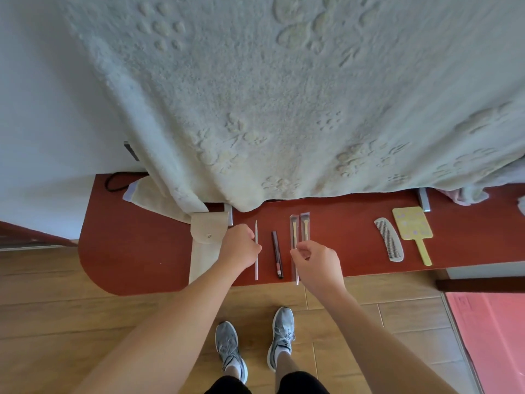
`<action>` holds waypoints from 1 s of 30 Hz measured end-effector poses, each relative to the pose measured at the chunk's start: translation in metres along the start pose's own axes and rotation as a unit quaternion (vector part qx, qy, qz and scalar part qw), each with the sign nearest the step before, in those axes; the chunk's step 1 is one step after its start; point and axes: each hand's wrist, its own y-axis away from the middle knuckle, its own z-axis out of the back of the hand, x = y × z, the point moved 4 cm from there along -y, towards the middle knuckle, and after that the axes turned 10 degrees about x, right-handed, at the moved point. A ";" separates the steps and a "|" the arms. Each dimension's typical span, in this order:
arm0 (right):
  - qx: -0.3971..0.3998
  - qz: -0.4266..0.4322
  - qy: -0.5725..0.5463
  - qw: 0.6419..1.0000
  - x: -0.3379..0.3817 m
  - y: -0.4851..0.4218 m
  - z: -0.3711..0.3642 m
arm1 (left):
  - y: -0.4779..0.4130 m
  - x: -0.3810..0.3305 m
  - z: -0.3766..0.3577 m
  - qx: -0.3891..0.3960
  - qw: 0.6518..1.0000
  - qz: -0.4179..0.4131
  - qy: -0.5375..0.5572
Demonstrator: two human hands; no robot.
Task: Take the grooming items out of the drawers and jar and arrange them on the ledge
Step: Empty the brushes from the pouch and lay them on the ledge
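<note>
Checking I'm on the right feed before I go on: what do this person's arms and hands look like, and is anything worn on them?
No sleeves show: both arms are bare as far up as the head view reaches. The left hand and right hand have no gloves, and no watch, ring or band shows. Lower down are black shorts, grey trainers and white socks.

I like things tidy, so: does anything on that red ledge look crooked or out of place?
Mostly neat. The wrapper of the left wrapped brush seems to poke just past the ledge's front edge. The comb and mirror lie slanted, unlike the straight row beside them.
</note>
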 end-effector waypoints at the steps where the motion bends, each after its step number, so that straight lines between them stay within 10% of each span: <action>1: 0.001 0.000 -0.002 1.000 -0.003 0.000 0.001 | -0.003 0.000 -0.003 -0.001 1.000 0.001 -0.011; 30: 0.010 0.016 -0.024 1.000 -0.031 -0.009 0.028 | -0.007 -0.037 -0.041 -0.028 0.999 -0.004 -0.046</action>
